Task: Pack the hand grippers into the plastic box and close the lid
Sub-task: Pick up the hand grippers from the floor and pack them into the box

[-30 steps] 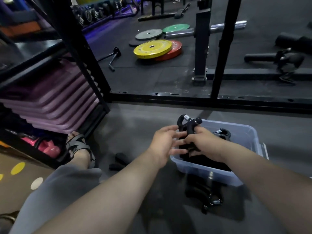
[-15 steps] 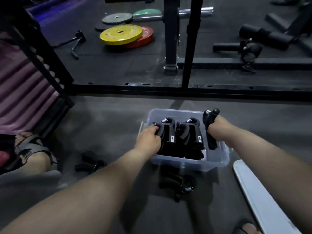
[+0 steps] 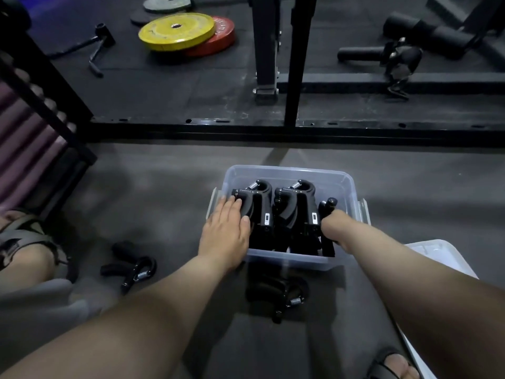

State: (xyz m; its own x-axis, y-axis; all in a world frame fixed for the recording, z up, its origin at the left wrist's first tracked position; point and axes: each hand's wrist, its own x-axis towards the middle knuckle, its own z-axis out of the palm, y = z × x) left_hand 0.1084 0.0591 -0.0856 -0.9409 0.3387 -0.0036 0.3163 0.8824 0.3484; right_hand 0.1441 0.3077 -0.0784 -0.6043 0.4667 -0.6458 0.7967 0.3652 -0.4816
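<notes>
Hand grippers [image 3: 300, 209] stood side by side in the clear plastic box [image 3: 289, 262] on the gym floor [image 3: 164, 187], the left hand [image 3: 225, 231] resting flat on the leftmost one, fingers straight. The right hand [image 3: 332, 227] gripped a third gripper [image 3: 326, 206] upright at the box's right end (its fingers mostly hidden); the white lid [image 3: 437, 258] lay just right of the box.

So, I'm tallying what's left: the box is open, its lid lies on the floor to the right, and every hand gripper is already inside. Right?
Not every one. The head view shows a hand gripper on the floor left of the plastic box and a dark pile of them in front of it. The box is open and its lid lies to the right, as you said.
</notes>
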